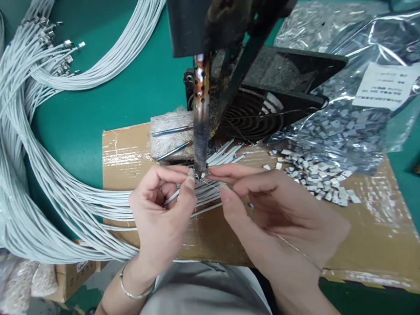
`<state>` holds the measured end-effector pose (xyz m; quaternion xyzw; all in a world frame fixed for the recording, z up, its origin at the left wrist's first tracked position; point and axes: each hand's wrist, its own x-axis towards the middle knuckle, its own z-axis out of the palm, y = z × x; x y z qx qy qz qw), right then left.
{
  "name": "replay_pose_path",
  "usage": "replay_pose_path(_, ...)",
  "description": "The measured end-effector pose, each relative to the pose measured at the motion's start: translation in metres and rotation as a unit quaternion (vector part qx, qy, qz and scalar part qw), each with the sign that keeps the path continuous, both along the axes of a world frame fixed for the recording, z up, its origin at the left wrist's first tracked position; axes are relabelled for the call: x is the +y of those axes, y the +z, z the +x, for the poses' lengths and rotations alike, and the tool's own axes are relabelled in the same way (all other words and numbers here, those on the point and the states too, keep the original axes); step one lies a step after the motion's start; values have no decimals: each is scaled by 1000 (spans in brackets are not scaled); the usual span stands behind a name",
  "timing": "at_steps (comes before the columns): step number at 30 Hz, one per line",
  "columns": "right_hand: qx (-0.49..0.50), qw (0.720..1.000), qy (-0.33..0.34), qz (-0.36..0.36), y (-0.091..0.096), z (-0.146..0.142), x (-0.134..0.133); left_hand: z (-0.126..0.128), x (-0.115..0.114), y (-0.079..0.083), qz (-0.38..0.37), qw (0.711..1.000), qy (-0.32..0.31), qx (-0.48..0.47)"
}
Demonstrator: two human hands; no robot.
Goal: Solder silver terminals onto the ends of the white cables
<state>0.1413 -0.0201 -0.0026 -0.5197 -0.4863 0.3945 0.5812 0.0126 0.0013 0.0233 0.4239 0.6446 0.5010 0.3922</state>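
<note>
My left hand (166,205) pinches the end of a white cable (172,197) between thumb and fingers, just below the tip of a soldering iron (201,138). From the right, my right hand (269,206) is closed on a thin solder wire (212,183), whose far end meets the iron's tip. The wire's tail trails under my right wrist. At the tip, a small metal connector seems to sit on the cable end, but the fingers partly hide it. The iron hangs tip-down from a black stand (198,21). More white cables (114,205) lie beneath both hands.
Brown cardboard (372,241) covers the green table (138,95). Loose metal connectors (322,177) are heaped right of my hands, beside a clear plastic bag (357,125) full of them. A round-grilled black fan (256,116) stands behind. Bundled white cables (5,170) fill the left.
</note>
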Motion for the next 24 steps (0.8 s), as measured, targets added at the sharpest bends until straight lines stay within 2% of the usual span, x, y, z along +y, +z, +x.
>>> replay_pose_path(24,-2,1000,-5,-8,-1,0,0,0,0,2,-10,1000,-3,2)
